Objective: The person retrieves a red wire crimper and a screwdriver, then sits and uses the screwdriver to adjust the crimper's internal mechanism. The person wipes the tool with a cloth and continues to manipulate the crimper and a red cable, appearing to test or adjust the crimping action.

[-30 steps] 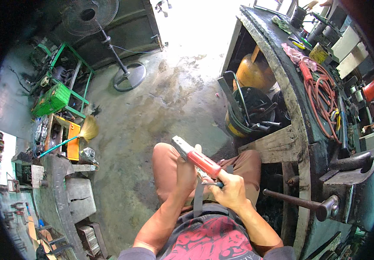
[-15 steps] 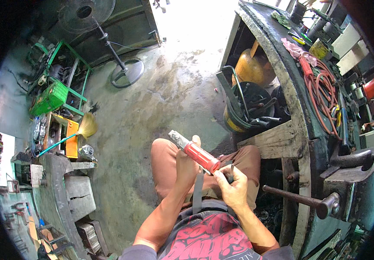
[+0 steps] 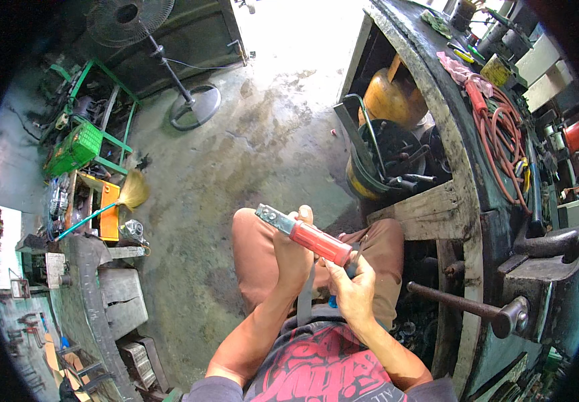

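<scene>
Across my lap lies a red ribbed, handle-shaped part (image 3: 323, 245) with a grey metal end carrying bolt heads. My left hand (image 3: 295, 260) is closed around it from below, thumb up on its far side. At the near right end, my right hand (image 3: 355, 288) is closed, its thumb and fingers close against the red part. A small dark piece (image 3: 352, 265) shows between those right fingers; its kind cannot be made out. A grey strap (image 3: 305, 301) hangs below the red part, and a small blue bit (image 3: 332, 301) shows beside my right hand.
On my right stands a worn workbench (image 3: 457, 144) with coiled red hose (image 3: 497, 144) and a vise (image 3: 544, 288). Below it are a bucket of metal bars (image 3: 363, 181) and a yellow tank (image 3: 390, 97). Leftward are a broom (image 3: 133, 190), green crate (image 3: 78, 147) and standing fan (image 3: 196, 107).
The red part has turned slightly, so its metal end shows the bolt heads more plainly. My right hand has shifted a little downward, and a blue bit now shows beside it.
</scene>
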Demonstrator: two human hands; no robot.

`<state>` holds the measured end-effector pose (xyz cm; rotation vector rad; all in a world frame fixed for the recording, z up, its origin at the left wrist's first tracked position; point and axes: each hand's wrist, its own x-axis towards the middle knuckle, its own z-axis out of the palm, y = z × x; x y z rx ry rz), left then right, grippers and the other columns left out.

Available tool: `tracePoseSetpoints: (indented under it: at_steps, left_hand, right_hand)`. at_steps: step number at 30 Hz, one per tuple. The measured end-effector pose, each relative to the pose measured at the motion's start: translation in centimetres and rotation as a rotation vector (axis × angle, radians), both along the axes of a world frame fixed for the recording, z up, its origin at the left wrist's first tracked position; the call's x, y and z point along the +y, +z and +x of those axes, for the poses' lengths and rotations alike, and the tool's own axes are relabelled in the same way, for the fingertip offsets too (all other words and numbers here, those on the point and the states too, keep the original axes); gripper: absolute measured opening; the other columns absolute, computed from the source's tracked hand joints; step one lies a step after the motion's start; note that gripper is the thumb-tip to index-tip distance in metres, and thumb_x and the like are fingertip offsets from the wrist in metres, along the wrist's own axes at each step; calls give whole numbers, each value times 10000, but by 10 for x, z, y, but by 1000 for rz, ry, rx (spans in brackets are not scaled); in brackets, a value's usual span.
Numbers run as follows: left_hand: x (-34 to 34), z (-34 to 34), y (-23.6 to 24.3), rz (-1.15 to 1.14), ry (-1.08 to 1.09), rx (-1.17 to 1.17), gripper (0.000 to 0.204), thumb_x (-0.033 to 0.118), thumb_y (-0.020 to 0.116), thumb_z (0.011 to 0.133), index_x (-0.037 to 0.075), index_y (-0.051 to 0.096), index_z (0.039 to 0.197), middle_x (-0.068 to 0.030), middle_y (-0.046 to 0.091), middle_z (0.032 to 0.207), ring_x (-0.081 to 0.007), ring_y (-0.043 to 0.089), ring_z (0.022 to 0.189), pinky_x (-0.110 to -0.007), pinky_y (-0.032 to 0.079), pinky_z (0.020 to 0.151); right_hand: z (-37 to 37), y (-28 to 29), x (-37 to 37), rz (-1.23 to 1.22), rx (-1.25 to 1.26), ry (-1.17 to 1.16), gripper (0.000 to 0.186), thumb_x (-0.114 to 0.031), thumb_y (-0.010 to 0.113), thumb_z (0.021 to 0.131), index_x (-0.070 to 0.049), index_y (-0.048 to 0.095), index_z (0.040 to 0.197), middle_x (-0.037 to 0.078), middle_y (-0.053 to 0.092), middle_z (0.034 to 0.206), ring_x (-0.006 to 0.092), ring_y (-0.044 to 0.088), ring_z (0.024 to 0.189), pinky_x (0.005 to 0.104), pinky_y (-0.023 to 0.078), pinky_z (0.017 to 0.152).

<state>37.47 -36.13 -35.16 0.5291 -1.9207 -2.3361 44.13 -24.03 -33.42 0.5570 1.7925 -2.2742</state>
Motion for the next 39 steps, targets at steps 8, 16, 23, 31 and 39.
tracePoseSetpoints:
  at_steps: [8, 16, 23, 31, 39]
  left_hand:
    - [-4, -2, -6, -14, 32, 1, 384, 387, 612, 1090, 112, 611, 821, 23, 576, 672, -68, 562, 585, -269, 434, 508]
    - [4, -6, -2, 194, 71, -58, 417, 330, 639, 1081, 127, 562, 725, 40, 542, 599, -58, 489, 474, -272, 374, 429]
    - [2, -2, -1, 75, 98, 8, 395, 318, 636, 1085, 127, 547, 751, 45, 534, 635, -52, 484, 520, -275, 381, 465]
    - [2, -4, 1, 168, 113, -17, 410, 304, 665, 1065, 123, 526, 724, 32, 530, 596, -62, 481, 446, -278, 367, 391]
    - [-5, -1, -7, -56, 72, -43, 408, 243, 689, 1034, 54, 578, 689, 31, 546, 613, -49, 502, 584, -308, 395, 503]
  right_hand:
    - [-18, -20, 12, 277, 215, 148, 210, -136, 775, 963, -49, 607, 872, -67, 525, 723, 37, 446, 658, 245, 387, 576]
    - [-19, -3, 15, 215, 145, 128, 239, -91, 782, 948, -70, 587, 812, -86, 523, 726, 27, 457, 670, 231, 384, 586]
    - [-14, -6, 4, 203, 130, 77, 180, -81, 774, 953, -66, 626, 851, -98, 528, 744, 20, 451, 682, 224, 376, 592]
    - [-26, -7, 15, 265, 238, 198, 113, -39, 751, 927, -23, 744, 1039, -87, 568, 782, 29, 475, 723, 227, 427, 653]
    - [-12, -10, 3, 344, 287, 153, 179, -60, 740, 959, -14, 755, 1131, -49, 662, 808, 34, 558, 755, 243, 489, 681]
